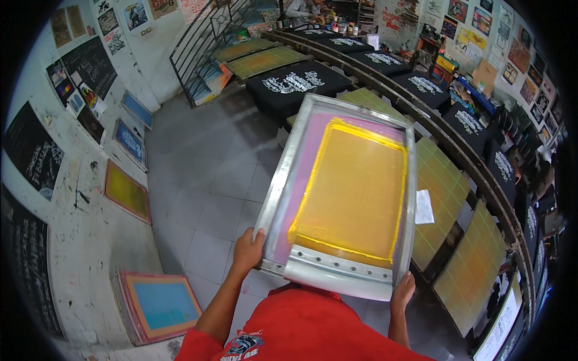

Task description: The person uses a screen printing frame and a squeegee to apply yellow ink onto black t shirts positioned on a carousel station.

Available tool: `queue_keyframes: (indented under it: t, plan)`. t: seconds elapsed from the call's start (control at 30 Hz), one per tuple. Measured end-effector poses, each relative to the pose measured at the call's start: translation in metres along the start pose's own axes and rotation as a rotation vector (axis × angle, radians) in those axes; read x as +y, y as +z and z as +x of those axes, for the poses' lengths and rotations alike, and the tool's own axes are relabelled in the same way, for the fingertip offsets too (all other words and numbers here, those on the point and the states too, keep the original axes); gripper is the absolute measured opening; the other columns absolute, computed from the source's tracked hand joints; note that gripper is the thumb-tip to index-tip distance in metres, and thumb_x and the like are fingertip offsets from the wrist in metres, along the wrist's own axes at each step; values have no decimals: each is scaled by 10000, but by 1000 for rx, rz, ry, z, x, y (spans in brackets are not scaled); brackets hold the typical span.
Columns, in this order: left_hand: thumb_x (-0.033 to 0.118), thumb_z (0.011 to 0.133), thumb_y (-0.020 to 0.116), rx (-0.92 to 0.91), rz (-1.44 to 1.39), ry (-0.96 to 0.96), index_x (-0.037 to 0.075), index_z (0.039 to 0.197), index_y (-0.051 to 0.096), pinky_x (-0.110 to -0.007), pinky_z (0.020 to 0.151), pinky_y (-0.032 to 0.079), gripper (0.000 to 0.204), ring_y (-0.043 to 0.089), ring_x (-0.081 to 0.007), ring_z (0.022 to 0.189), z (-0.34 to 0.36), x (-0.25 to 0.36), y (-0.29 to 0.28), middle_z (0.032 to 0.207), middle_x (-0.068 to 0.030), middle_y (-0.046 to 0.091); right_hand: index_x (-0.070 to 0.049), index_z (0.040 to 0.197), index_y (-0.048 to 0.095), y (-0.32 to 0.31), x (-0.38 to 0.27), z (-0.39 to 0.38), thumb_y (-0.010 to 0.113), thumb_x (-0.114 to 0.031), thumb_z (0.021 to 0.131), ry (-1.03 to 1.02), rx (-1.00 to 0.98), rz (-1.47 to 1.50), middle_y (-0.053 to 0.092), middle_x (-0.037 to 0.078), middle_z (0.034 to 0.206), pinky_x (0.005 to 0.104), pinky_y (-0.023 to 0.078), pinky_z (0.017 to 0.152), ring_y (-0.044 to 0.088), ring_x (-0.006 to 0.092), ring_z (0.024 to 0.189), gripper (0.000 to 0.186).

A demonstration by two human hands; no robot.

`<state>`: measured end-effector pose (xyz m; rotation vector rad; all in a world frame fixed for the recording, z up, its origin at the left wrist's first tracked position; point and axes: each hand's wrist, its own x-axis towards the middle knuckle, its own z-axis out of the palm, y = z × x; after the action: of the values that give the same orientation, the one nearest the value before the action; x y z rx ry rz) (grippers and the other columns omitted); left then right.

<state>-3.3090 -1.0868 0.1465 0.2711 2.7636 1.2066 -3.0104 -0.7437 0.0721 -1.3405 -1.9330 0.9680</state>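
My left hand is closed on the left edge of a silver metal screen-printing frame, near its lower corner. My right hand grips the frame's lower right side. The frame is held at waist height in front of my red shirt. Its mesh is pink around a large yellow-orange area outlined in thicker bright yellow. A metal bar with a row of bolts runs across the near end of the frame.
Green gridded boards and black printed shirts line the curved rail. Framed screens lean along the left wall and lower left. A metal railing stands behind. Another person is at the far back, near bottles.
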Motion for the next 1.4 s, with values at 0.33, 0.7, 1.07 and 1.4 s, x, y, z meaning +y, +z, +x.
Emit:
queue_keyframes:
  t: [0.33,0.7,1.07,1.4]
  plan:
    - [450,954,493,-252,18,176,-58,965,579,-528,756,470,516,616,-484,861,254,30,12,863,-306,645,71,927,592,140,-59,19,415,-276,1033,185,186,155,587,123,781,372,426,677,498,188,718,404]
    - [477,960,457,-447,10,398,-100,1059,587,-510,855,477,599,614,-471,969,535,55,72,997,-325,638,102,1015,627,305,-148,94,404,-301,1030,236,435,79,652,236,862,417,450,744,571,290,760,461]
    - [461,966,447,-559,-6,473,-65,946,586,-535,786,493,544,637,-469,861,638,90,152,868,-319,647,95,1058,630,358,-162,157,407,-363,1017,272,617,-152,654,278,943,463,442,792,597,394,841,511]
    - [429,968,463,-603,42,412,-58,912,574,-547,765,471,503,619,-486,847,661,97,177,836,-323,633,78,1096,629,365,-155,182,429,-392,1001,355,643,-202,657,256,952,453,441,808,595,368,867,520]
